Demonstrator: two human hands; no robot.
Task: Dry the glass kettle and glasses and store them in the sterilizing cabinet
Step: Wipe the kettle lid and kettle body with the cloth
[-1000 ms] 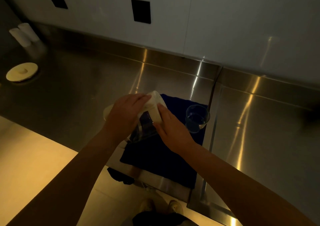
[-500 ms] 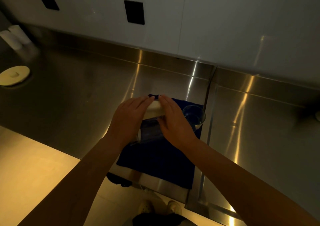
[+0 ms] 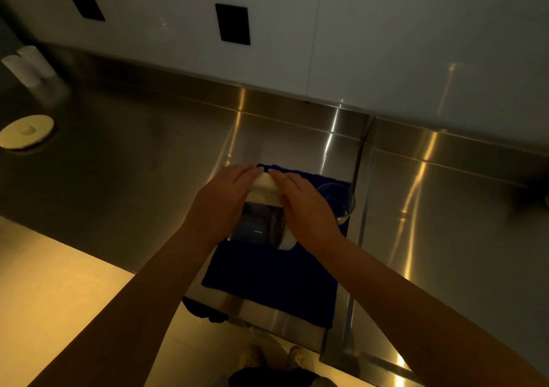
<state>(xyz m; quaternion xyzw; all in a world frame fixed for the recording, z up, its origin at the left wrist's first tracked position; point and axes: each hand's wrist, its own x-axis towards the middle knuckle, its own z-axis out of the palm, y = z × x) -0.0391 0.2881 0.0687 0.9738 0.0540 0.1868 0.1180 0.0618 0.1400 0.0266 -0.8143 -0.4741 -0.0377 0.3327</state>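
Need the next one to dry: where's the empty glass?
Head view, right of centre: the glass stands on the dark blue towel's right edge, beside the right hand.

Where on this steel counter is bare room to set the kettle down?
Bare steel counter lies between the round cream lid and the blue towel, and right of the seam. The towel's far end is crowded: both hands, glass kettle, glass.
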